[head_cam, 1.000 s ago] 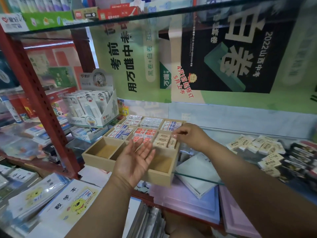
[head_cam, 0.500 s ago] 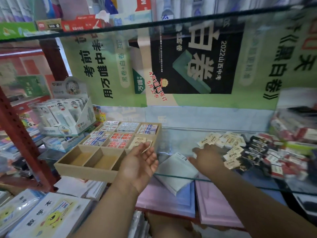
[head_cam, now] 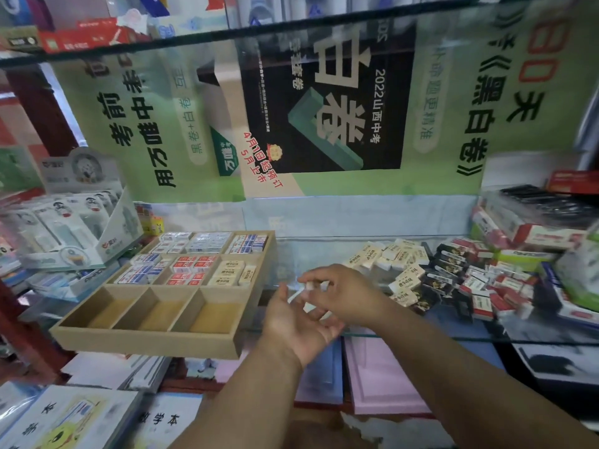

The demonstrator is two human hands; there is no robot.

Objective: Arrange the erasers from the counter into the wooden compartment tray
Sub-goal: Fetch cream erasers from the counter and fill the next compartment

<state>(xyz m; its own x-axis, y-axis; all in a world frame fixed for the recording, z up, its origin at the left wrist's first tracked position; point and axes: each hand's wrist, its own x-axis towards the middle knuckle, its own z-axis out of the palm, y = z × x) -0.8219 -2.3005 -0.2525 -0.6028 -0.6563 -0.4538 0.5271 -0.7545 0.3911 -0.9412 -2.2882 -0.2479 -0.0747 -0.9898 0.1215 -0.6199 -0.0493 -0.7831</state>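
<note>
Tray: wooden compartment tray (head_cam: 146, 343) on the glass counter (head_cam: 421, 338), back two rows filled with erasers, front three compartments bare.
Loose erasers: pile of erasers (head_cam: 402, 264) on counter, right of tray.
Right hand (head_cam: 340, 294): fingertips pinching a small white eraser (head_cam: 309, 285).
Left hand (head_cam: 296, 322): palm up, fingers relaxed, beneath the right.

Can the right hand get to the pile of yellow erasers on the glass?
Probably yes. The right hand hovers just beside the pile of cream-yellow erasers on the glass counter, with nothing between them, though it seems to pinch something small already.
</note>
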